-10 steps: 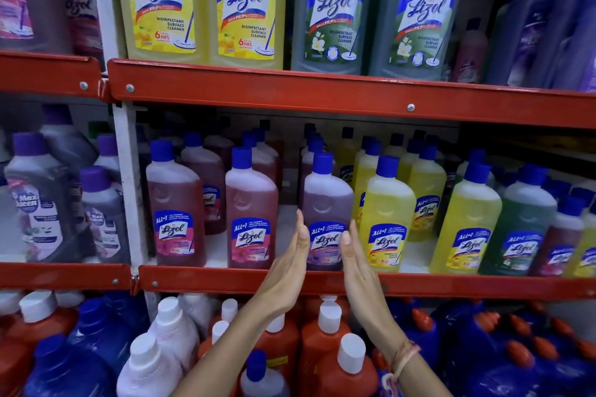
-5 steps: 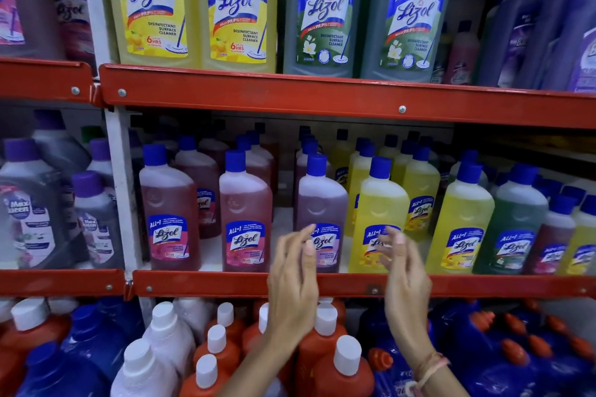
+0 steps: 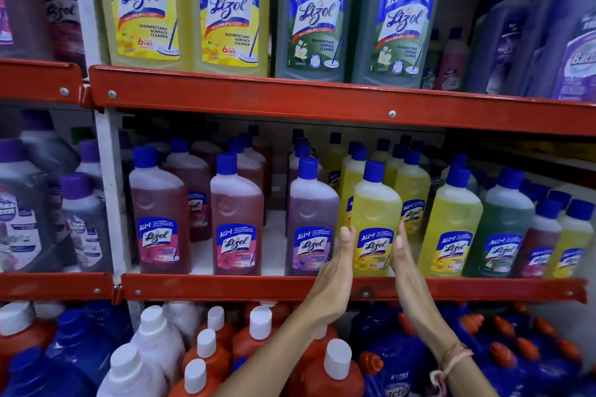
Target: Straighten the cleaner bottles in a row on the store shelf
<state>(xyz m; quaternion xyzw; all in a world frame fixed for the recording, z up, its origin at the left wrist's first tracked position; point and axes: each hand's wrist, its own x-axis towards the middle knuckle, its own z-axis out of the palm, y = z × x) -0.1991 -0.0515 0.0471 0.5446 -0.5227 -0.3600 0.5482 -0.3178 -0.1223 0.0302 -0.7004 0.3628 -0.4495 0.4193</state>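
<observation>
On the middle shelf (image 3: 225, 287) a front row of blue-capped cleaner bottles stands upright: two pink ones (image 3: 158, 200) (image 3: 237, 203), a purple one (image 3: 309, 209), a yellow bottle (image 3: 375, 216), another yellow one (image 3: 451, 222) and a green one (image 3: 503, 226). My left hand (image 3: 335, 267) lies flat against the left side of the yellow bottle, partly covering the purple bottle's label. On the same bottle's right side rests my right hand (image 3: 406, 267), flat. The bottle sits between both palms, close to the purple one.
More bottles fill the rows behind. Large yellow (image 3: 225, 10) and green (image 3: 400, 16) cleaner bottles stand on the upper shelf (image 3: 290, 100). Below are orange bottles with white caps (image 3: 335, 374) and blue jugs (image 3: 403, 358). A white upright post (image 3: 109, 190) divides the bays.
Both hands left the purple bottle and moved right. They now press flat on either side of the yellow bottle. The view shifted slightly right.
</observation>
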